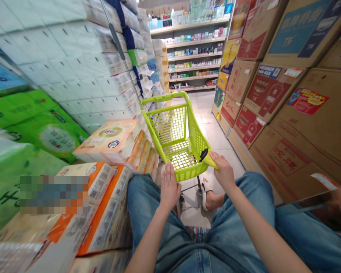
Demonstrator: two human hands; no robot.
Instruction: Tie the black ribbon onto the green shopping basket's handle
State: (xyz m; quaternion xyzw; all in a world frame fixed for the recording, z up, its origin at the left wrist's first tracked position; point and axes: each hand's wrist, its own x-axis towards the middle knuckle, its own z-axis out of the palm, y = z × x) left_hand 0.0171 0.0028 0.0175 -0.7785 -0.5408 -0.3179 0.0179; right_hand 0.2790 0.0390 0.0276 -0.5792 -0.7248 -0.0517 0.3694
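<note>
A lime-green shopping cart (199, 143) with a plastic grid basket stands just in front of my knees. My left hand (170, 187) rests against the near rim of its basket, fingers stretched out and close together, not wrapped around anything. At the basket's near right corner, my right hand (223, 170) is closed on a yellow cloth-like piece (211, 160). A black part (204, 154) shows at the far end of that piece, lying over the rim; its exact kind is unclear. The cart's basket shows its bare grid floor.
Stacked tissue packs (108, 138) crowd my left side, and cardboard cartons (287, 113) line the right. A thin pole (116, 41) rises from the cart's far left. Shelves of small goods (197, 53) stand beyond the tiled floor (207, 113).
</note>
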